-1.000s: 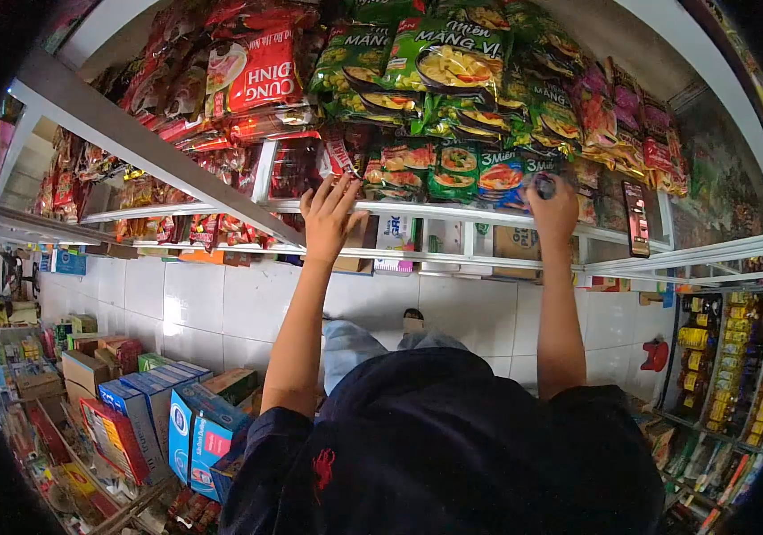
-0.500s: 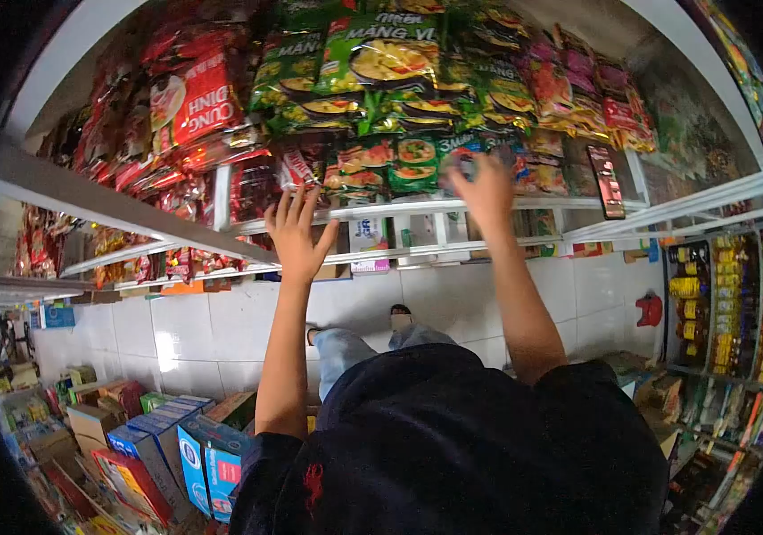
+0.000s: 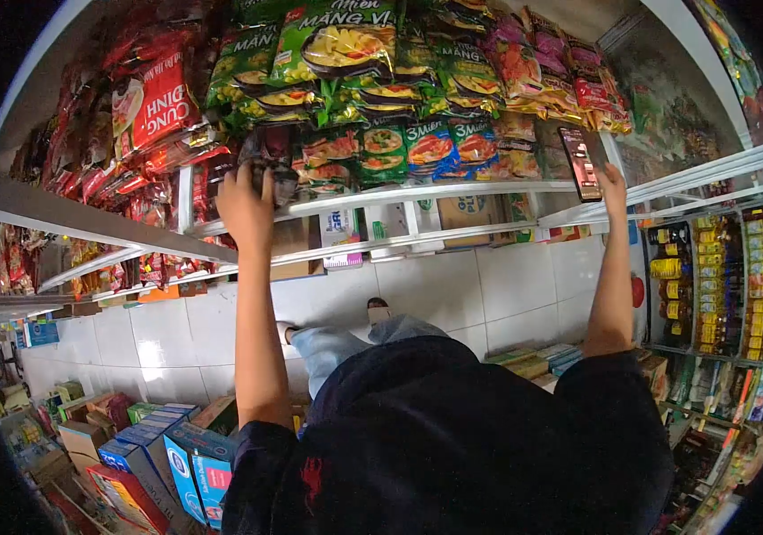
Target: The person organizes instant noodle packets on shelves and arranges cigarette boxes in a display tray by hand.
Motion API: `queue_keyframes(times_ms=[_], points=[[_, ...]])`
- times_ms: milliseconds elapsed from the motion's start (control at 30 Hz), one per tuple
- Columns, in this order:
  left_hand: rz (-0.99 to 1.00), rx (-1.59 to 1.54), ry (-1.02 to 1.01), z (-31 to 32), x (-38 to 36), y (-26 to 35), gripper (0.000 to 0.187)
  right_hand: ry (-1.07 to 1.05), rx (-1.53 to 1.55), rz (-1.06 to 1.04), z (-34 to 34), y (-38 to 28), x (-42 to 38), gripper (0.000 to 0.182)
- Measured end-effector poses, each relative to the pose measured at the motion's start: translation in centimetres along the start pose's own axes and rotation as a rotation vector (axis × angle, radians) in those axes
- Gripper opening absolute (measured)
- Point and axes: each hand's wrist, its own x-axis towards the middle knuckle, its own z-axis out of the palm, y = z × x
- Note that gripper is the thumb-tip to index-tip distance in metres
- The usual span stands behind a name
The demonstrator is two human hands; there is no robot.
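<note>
My left hand (image 3: 244, 203) reaches up to the white wire shelf (image 3: 453, 189), its fingers curled around a dark snack packet (image 3: 267, 160) at the shelf's left end. Far to the right, my right hand (image 3: 614, 181) is raised against the right edge of a black phone (image 3: 580, 163) that leans upright on the same shelf; I cannot see whether the fingers grip it. Between the two hands stand green noodle packets (image 3: 383, 147), and more green packets (image 3: 337, 43) are stacked above. Red packets (image 3: 154, 100) fill the shelf left of my left hand.
A lower shelf (image 3: 417, 239) holds small boxes. Blue and red cartons (image 3: 187, 459) are stacked on the floor at lower left. A rack of yellow bottles (image 3: 720, 285) stands at the right. White tiled floor (image 3: 453, 294) lies below, with my feet on it.
My left hand moved up and left from the shelf edge and closed on the dark packet. My right hand left the green packets and swung right to the phone. The view shifted left.
</note>
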Motion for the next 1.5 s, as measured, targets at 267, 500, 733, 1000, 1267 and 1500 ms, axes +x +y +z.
queue_keyframes(times_ms=[267,500,733,1000,1267,1500], points=[[0.155,0.043,-0.005,1.0,-0.5,3.2,0.053,-0.412,0.167,0.144,-1.6,-3.9,-0.6,0.049],[0.007,-0.100,-0.153,0.1,-0.8,5.0,0.037,-0.409,0.163,0.176,0.4,-3.0,0.4,0.052],[-0.074,-0.044,-0.039,-2.1,0.2,-2.0,0.042,-0.459,0.063,0.266,-0.4,-4.2,0.9,0.067],[0.236,-0.080,-0.070,1.0,-1.4,5.9,0.040,0.131,-0.442,-0.622,5.4,-12.5,-5.9,0.036],[-0.153,0.054,-0.087,-0.5,-0.6,0.1,0.038,-0.063,-0.129,-0.565,10.3,-15.1,-10.3,0.034],[-0.103,-0.016,-0.221,-1.8,-0.2,2.1,0.039,0.201,-0.282,-0.757,19.3,-20.0,-16.1,0.025]])
